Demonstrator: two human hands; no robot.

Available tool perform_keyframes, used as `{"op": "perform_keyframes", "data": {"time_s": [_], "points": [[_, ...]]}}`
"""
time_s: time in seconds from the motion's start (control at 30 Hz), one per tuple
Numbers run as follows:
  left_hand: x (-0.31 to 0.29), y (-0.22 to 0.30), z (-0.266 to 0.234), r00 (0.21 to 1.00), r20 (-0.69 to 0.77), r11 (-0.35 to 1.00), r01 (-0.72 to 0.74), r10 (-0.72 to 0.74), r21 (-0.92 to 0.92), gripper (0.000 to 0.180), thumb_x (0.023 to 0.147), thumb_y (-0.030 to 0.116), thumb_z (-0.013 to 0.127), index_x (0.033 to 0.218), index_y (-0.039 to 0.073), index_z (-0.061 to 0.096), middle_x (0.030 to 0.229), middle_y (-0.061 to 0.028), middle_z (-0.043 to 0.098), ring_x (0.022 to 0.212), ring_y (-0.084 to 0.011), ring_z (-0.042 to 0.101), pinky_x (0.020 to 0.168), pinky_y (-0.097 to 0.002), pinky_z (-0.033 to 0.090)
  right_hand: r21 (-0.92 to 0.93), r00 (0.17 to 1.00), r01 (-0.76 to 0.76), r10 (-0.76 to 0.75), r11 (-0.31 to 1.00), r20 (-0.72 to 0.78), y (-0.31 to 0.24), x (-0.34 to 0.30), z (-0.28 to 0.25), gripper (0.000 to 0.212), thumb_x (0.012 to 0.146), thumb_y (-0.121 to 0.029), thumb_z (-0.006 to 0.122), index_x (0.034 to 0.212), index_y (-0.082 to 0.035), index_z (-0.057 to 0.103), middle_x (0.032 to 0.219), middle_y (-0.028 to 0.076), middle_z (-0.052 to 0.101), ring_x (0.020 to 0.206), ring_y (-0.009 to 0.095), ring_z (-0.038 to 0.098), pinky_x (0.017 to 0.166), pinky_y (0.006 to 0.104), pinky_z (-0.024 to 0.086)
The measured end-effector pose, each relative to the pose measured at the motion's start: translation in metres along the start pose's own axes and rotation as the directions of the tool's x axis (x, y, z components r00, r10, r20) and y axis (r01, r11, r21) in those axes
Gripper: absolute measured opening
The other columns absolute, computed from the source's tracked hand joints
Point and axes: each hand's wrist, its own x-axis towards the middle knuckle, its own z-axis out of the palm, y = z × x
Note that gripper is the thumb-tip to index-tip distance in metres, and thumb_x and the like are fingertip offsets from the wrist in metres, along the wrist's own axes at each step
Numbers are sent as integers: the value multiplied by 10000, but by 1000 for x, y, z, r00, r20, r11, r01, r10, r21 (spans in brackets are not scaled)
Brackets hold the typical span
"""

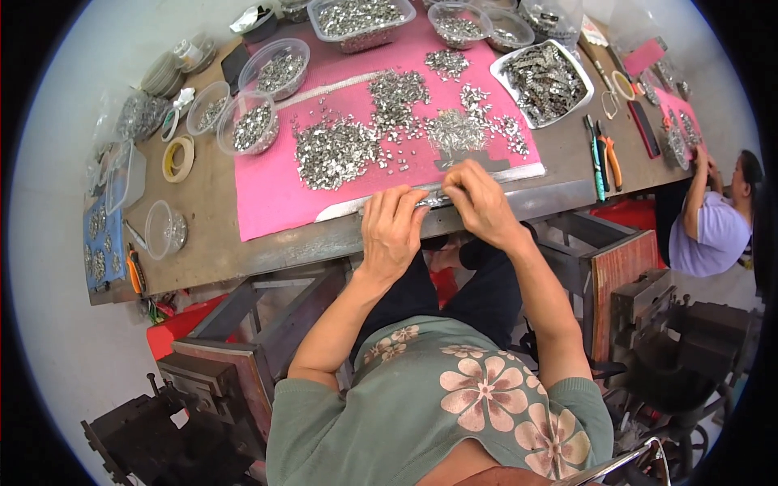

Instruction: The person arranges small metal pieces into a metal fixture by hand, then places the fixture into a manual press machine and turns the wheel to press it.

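Note:
At the table's front edge, my left hand (391, 228) is closed in a pinch on one end of a small silvery metal strip (434, 199). My right hand (481, 202) pinches the other end, its fingers bent over it. Fingers hide much of the strip, so its exact kind does not show. Just beyond the hands a pink mat (271, 215) bears loose heaps of small metal pieces (336, 152). A pile of thin silvery pins (456, 131) lies straight ahead of my right hand, beside a flat grey piece (470, 160).
A white tray (531, 120) of dark linked metal strips stands back right. Clear tubs (249, 123) of metal parts line the left and back. Pliers (609, 158) and a tape roll (178, 159) lie on the table. Another person (709, 223) works at far right.

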Motion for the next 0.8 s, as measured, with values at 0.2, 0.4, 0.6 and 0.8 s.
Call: {"op": "perform_keyframes", "data": {"time_s": [0.2, 0.4, 0.6, 0.8], "points": [[1, 1, 1, 1000, -7, 1000, 14, -14, -7, 279, 849, 95, 752, 1115, 52, 682, 1061, -123, 650, 971, -314, 622, 844, -423, 457, -45, 998, 59, -60, 997, -33, -3, -8, 11, 115, 879, 14, 670, 941, 2, 575, 950, 142, 595, 891, 339, 590, 805, 422, 472], [0, 1, 1, 1000, 1, 1000, 23, -23, -11, 308, 852, 103, 754, 1144, 49, 671, 1063, -118, 653, 972, -311, 621, 849, -420, 455, -77, 997, 64, -67, 995, -33, -4, -8, 13, 131, 863, 19, 683, 942, 3, 580, 953, 144, 596, 894, 341, 591, 812, 421, 475], [-1, 0, 2, 1000, -14, 1000, 17, -17, -16, 311, 852, 97, 752, 1147, 52, 665, 1057, -110, 653, 964, -307, 620, 840, -417, 455, -107, 997, 75, -77, 991, -20, -4, -7, 13, 129, 860, 19, 682, 941, 4, 584, 955, 145, 596, 893, 337, 592, 802, 418, 475], [-1, 1, 2, 1000, -21, 1000, 9, -9, -19, 311, 842, 86, 756, 1138, 52, 665, 1047, -107, 653, 952, -305, 619, 831, -413, 455, -263, 986, 159, -167, 951, -10, -11, -8, 12, 133, 853, 12, 692, 955, -13, 611, 963, 124, 622, 889, 313, 613, 816, 413, 476]]}}
